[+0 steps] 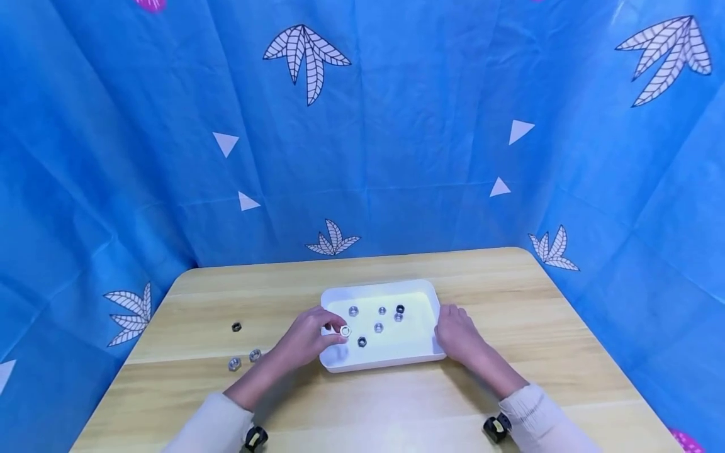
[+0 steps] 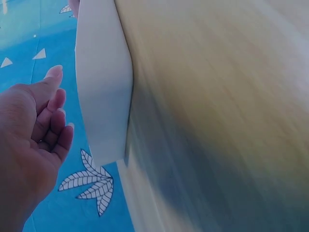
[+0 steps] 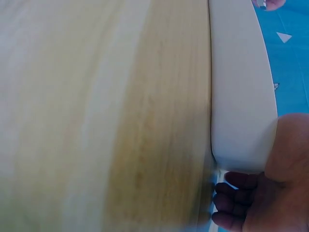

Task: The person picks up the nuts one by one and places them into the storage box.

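Note:
Over the left end of a white tray (image 1: 385, 360), my left hand (image 1: 308, 336) pinches a silver hex nut (image 1: 345, 331) between thumb and fingertips. From the left wrist view, the left hand (image 2: 34, 125) appears beside the tray wall (image 2: 104, 87), and the nut is hidden. My right hand (image 1: 457, 332) grips the tray's right end; the right wrist view has its fingers (image 3: 234, 200) curled at the tray's corner. Inside the tray lie several nuts, some silver (image 1: 378, 327) and some dark (image 1: 362, 341).
Left of the tray, two silver nuts (image 1: 235, 363) and one dark nut (image 1: 236, 326) lie on the wooden table (image 1: 385, 409). A blue patterned curtain (image 1: 396, 126) hangs behind the table and along its sides.

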The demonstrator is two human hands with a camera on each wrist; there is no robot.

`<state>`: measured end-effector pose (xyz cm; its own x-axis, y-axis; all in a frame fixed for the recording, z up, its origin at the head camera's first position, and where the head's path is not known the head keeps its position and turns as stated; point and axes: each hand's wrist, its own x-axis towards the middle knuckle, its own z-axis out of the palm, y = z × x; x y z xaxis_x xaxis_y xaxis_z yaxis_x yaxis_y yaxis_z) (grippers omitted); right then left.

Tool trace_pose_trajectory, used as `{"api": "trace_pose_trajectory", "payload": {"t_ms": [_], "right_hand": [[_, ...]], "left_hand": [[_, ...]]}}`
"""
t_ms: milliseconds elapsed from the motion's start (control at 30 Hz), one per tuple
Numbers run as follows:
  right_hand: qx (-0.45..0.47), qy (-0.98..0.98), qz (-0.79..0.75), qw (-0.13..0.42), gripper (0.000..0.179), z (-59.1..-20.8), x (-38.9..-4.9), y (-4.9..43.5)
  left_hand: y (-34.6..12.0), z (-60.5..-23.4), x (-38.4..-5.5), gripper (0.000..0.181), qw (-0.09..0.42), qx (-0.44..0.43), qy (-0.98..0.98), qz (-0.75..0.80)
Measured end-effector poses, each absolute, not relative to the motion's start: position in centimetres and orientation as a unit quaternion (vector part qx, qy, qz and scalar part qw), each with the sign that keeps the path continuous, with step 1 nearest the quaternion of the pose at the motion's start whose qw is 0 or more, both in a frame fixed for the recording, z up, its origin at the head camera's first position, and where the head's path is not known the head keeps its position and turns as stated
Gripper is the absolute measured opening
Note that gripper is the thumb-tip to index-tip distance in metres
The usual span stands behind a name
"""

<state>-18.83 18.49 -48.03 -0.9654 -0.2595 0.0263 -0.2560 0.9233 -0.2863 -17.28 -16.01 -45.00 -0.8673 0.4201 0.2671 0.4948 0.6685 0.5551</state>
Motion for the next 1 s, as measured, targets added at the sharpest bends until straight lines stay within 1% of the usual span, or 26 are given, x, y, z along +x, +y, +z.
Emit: {"api": "trace_pose_trajectory", "payload": {"t_ms": [200,433,533,667,767,867,1000], "right_hand": [[-0.127,0.981,-0.146,0.011,0.031,-47.9,-18.7,18.4],[-0.127,0.982,-0.142,0.019,0.032,-47.8,-19.0,18.4],[-0.123,0.982,-0.142,0.025,0.032,-47.7,-19.0,18.4],[-0.123,0.982,-0.144,0.022,0.033,-47.6,-19.0,18.4],[-0.123,0.982,-0.145,0.018,0.032,-47.5,-19.0,18.5],[-0.127,0.981,-0.146,0.016,0.029,-47.6,-19.0,18.5],[-0.136,0.98,-0.147,0.01,0.026,-47.5,-18.8,18.4]], "left_hand": [[-14.8,-44.9,-18.1,0.019,0.043,-0.26,-0.912,-0.314],[-13.8,-45.3,-18.6,0.019,0.049,-0.291,-0.911,-0.288],[-13.4,-45.5,-18.7,0.019,0.029,-0.299,-0.912,-0.278],[-12.5,-45.7,-18.8,0.024,-0.004,-0.308,-0.914,-0.264],[-11.8,-45.8,-18.8,0.027,-0.015,-0.321,-0.915,-0.242],[-11.2,-46.1,-18.7,0.027,-0.018,-0.338,-0.915,-0.218],[-10.7,-46.5,-18.6,0.025,-0.006,-0.361,-0.913,-0.191]]}}
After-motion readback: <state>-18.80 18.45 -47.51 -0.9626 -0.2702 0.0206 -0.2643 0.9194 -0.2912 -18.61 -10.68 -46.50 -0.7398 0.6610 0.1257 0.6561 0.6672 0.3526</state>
